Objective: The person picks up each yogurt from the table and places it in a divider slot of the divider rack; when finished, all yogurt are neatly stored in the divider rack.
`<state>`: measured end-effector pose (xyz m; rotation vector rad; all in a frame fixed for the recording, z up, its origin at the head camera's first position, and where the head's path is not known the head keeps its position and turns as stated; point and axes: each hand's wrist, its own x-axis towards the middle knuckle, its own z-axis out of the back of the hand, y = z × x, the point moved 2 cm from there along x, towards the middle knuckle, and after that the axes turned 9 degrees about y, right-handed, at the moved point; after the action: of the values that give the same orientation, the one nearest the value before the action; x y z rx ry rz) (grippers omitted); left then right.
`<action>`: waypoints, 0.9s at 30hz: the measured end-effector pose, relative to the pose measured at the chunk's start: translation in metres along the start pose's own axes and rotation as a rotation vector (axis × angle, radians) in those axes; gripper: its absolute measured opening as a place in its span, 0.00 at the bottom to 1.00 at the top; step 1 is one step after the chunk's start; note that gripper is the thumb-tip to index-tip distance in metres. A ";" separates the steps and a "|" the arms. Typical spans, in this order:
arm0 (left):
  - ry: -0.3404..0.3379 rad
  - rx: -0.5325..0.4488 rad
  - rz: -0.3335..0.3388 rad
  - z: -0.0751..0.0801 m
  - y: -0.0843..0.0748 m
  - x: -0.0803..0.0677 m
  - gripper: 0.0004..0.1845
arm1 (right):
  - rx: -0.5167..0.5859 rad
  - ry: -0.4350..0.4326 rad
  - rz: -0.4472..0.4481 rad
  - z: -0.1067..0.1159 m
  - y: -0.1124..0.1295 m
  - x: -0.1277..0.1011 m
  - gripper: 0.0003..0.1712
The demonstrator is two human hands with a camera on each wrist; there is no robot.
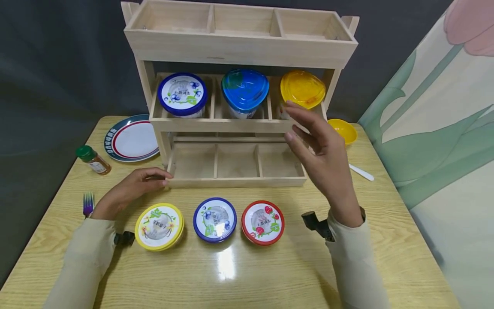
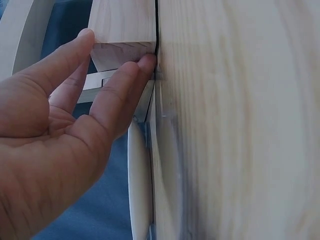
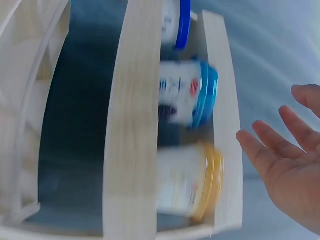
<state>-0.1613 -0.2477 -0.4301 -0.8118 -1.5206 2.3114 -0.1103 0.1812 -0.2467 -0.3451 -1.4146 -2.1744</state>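
Motion blur smears the yellow-lidded cup [image 3: 192, 182] and blue-lidded cup [image 3: 187, 95] in the right wrist view, where the frame's right edge crops the right hand [image 3: 290, 165], while lid print stays illegible.

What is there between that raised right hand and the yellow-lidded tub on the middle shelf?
Nothing visible. The right hand is open in the air just in front of the yellow-lidded tub, which sits in the right compartment of the middle shelf. Only the shelf's low front rail lies below the path.
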 end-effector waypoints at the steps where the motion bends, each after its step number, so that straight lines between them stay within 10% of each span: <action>1: 0.002 0.002 0.004 0.000 0.000 0.000 0.20 | -0.005 -0.022 -0.024 0.006 -0.003 -0.005 0.25; 10: 0.001 -0.006 0.013 0.001 0.000 0.001 0.21 | 0.008 -0.095 -0.204 0.034 -0.038 -0.069 0.25; 27: 0.001 -0.011 0.027 -0.001 0.000 0.000 0.21 | 0.157 0.040 -0.385 0.005 -0.081 -0.168 0.28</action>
<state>-0.1606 -0.2469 -0.4307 -0.8420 -1.5328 2.3232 -0.0154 0.2592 -0.3871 0.0337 -1.7308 -2.3264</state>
